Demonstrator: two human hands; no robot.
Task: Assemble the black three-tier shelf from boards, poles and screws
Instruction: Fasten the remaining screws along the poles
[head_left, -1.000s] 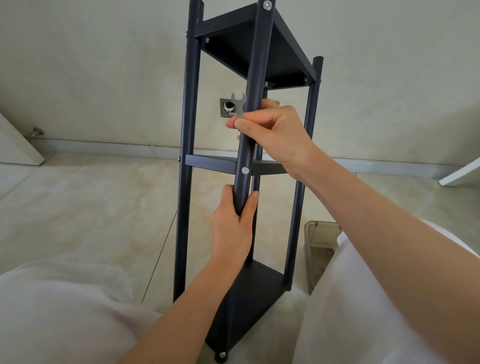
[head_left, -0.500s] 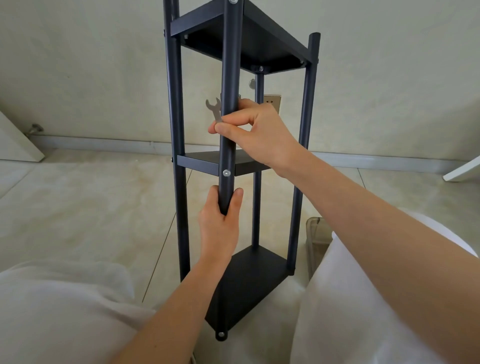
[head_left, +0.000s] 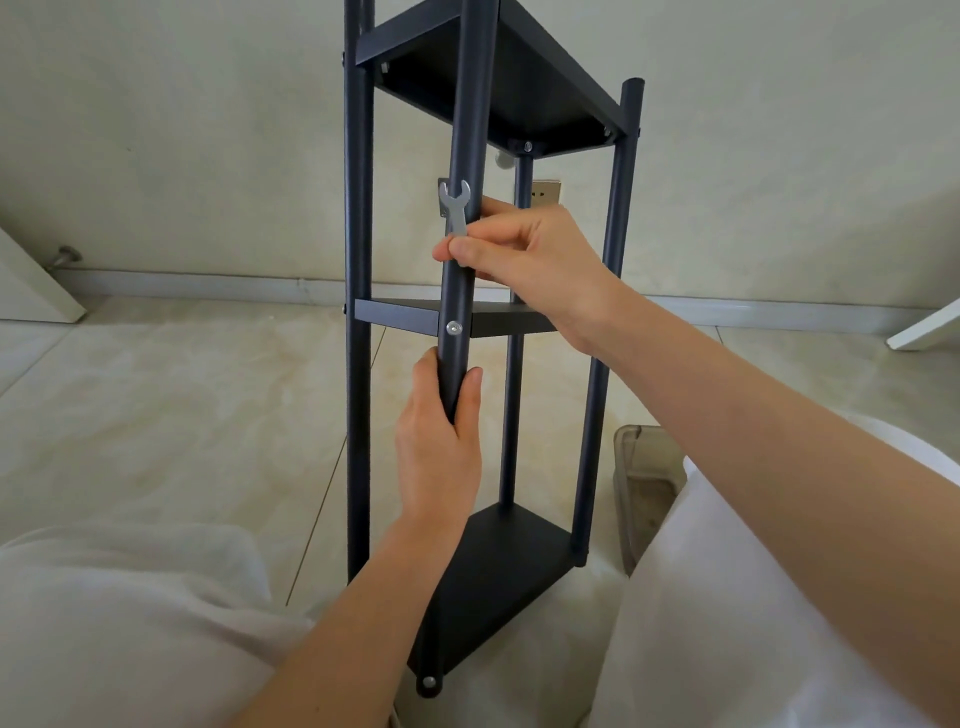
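Pale floor tiles (head_left: 156, 415) lie under the shelf (head_left: 519, 561). Its near pole (head_left: 462, 291) is gripped by the left hand (head_left: 439, 447); a wrench (head_left: 455, 208) is pinched against it by the right hand (head_left: 540, 260). Since earlier, the shelf has been brought nearly upright.

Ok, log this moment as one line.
shelf upright, three boards on | left hand grips front pole | right hand holds wrench against pole

Black shelf (head_left: 498, 98) boards, dark blue-black poles (head_left: 358, 260), silver screws (head_left: 454, 327), silver wrench (head_left: 455, 205), beige marbled floor (head_left: 156, 415), cream wall (head_left: 182, 130), white trousers (head_left: 753, 623)
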